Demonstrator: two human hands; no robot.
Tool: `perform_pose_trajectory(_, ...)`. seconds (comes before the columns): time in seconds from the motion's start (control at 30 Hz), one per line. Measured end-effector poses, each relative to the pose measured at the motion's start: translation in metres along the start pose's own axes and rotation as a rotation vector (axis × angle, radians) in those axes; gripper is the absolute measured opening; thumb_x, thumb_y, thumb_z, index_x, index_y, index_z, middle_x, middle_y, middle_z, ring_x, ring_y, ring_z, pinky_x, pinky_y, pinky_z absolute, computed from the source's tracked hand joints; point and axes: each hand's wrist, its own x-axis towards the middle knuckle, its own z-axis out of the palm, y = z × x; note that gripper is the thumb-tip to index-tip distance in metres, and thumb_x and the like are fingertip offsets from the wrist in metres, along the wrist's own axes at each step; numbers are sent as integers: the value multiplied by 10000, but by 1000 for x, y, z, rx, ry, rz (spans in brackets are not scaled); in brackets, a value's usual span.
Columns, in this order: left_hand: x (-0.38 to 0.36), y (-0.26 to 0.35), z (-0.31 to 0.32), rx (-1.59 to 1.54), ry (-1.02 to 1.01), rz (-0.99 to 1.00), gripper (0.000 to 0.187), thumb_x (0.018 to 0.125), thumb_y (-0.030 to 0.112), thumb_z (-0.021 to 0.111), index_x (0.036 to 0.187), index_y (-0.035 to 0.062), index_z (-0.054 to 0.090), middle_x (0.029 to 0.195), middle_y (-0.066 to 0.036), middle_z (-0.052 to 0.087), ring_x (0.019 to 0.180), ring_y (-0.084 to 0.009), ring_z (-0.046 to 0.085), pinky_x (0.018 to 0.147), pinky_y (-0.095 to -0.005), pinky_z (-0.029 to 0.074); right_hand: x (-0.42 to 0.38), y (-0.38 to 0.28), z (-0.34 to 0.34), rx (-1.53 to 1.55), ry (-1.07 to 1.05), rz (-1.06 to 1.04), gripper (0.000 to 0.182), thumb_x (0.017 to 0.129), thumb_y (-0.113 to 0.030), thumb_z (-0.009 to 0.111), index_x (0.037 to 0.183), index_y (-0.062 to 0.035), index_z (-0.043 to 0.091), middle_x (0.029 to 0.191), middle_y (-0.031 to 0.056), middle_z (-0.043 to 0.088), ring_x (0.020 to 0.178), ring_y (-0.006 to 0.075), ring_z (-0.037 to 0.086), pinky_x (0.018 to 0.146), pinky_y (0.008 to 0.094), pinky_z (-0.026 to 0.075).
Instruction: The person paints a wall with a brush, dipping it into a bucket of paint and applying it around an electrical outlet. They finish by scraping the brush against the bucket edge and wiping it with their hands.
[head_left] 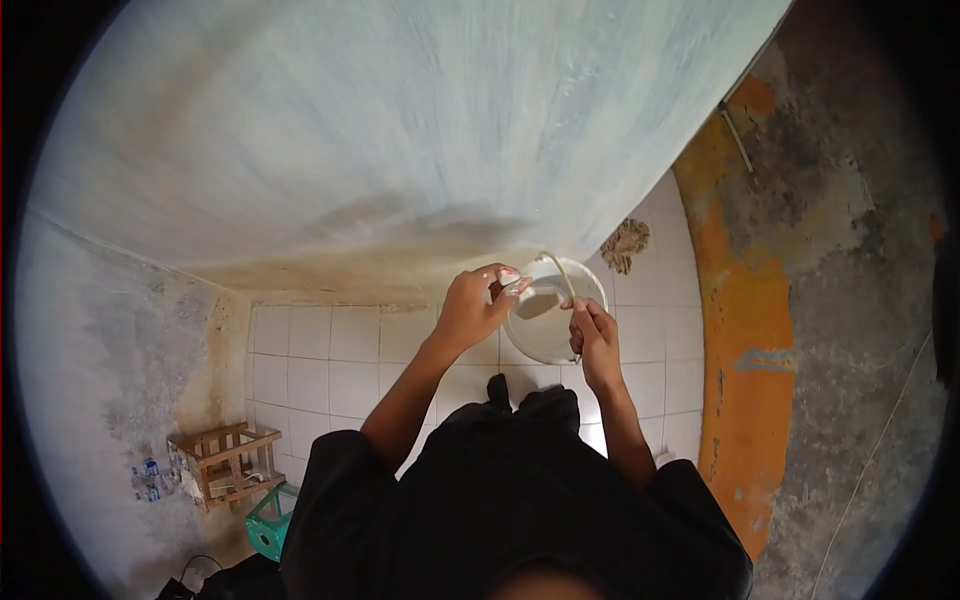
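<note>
A white bucket [530,345] with pale contents at its bottom is in front of me, close to the painted wall [430,120]. My right hand [595,340] is closed around the bucket's thin yellowish handle [557,272], over the right side of the opening. At the left rim, my left hand [475,305] has its fingers curled together, with white and reddish smears at the fingertips. Something small and whitish shows between those fingers, but I cannot tell what it is.
A crumpled brown rag [626,246] lies on the white tiled floor [330,385] beyond the bucket. To the left are a wooden frame stool [228,465], a green plastic stool [268,522] and several small bottles [150,480]. An orange and grey wall [750,380] borders the right.
</note>
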Motion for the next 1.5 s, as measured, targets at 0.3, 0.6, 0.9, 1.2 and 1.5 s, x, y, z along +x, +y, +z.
perform_pose_trajectory(0.3, 14, 0, 38, 335, -175, 130, 134, 860, 215, 651, 817, 88, 659, 606, -52, 598, 605, -250, 594, 640, -370, 379, -10, -33, 11, 97, -50, 17, 234, 1031, -236, 459, 1017, -53, 605, 646, -84, 330, 519, 14, 248, 452, 202, 197)
perform_pose_trajectory(0.6, 14, -12, 46, 319, -127, 288, 78, 830, 168, 662, 873, 104, 665, 760, -29, 663, 710, -227, 622, 679, -370, 361, -9, -22, 9, 191, -20, 48, 222, 1022, -244, 475, 1036, -57, 595, 655, -76, 318, 521, 24, 243, 451, 204, 182)
perform_pose_trajectory(0.9, 7, -26, 58, 334, 137, 364, 133, 806, 121, 685, 939, 109, 682, 786, -34, 670, 712, -216, 625, 685, -361, 390, -7, -17, -1, 330, 38, 56, 211, 1019, -246, 486, 1003, -58, 583, 658, -78, 298, 523, 20, 228, 450, 209, 172)
perform_pose_trajectory(1.2, -19, -12, 34, -72, 346, -24, 126, 854, 123, 695, 913, 11, 692, 745, -92, 679, 604, -132, 602, 567, -271, 473, -20, -25, -4, 198, 82, -39, 242, 1028, -276, 478, 992, -67, 593, 610, -101, 260, 490, 10, 203, 431, 213, 164)
perform_pose_trajectory(1.5, -93, -9, 38, -312, 339, -655, 283, 926, 243, 657, 834, -20, 610, 656, -67, 648, 551, -111, 586, 527, -248, 458, -14, 6, -19, 109, 38, -22, 246, 1028, -271, 475, 984, -59, 591, 597, -98, 289, 474, 3, 209, 428, 212, 167)
